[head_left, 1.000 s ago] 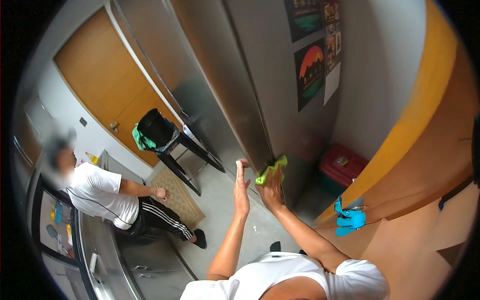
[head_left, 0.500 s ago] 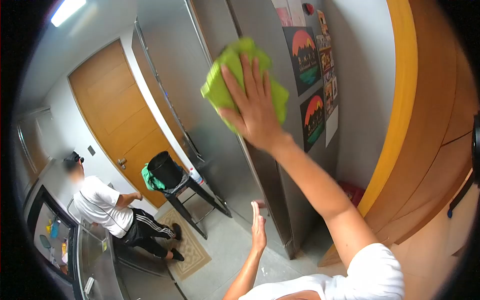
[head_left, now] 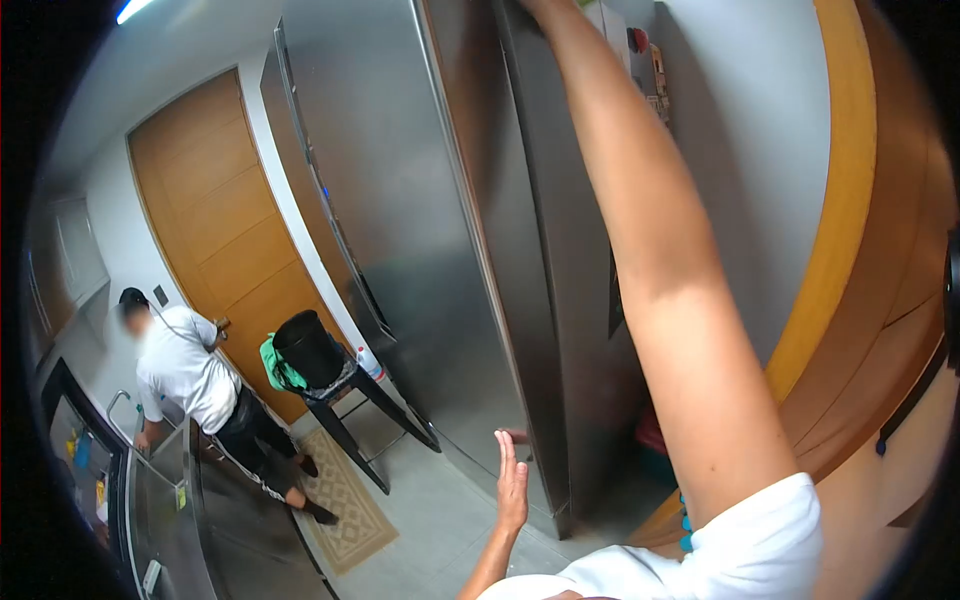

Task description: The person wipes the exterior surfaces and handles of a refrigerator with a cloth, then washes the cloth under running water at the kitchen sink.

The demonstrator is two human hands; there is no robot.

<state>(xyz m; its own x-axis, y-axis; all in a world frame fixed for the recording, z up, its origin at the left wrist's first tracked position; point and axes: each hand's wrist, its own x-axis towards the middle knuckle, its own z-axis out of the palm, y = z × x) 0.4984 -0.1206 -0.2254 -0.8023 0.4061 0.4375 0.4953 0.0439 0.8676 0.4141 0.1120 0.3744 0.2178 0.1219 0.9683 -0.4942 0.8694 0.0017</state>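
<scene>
My right arm [head_left: 650,230] stretches up along the tall stainless-steel refrigerator [head_left: 400,170]. Its hand lies past the top edge of the picture, so its fingers are hidden. A sliver of green cloth [head_left: 585,3] shows at the top edge beside the wrist. Low down, my left hand [head_left: 512,495] is upright with straight fingers and holds nothing. Its fingertips are near or against the steel front, where a faint reflection shows; contact is hard to tell.
A person in a white shirt [head_left: 190,360] leans over the sink counter at left. A black bucket [head_left: 308,350] and green cloth [head_left: 280,368] sit on a dark stool [head_left: 350,420]. A patterned mat [head_left: 345,510] lies on the floor. Curved wooden trim [head_left: 845,200] stands at right.
My right hand has gone up out of view from the refrigerator front, where it pressed a green cloth. My left hand stays low and open. The other person has bent toward the sink.
</scene>
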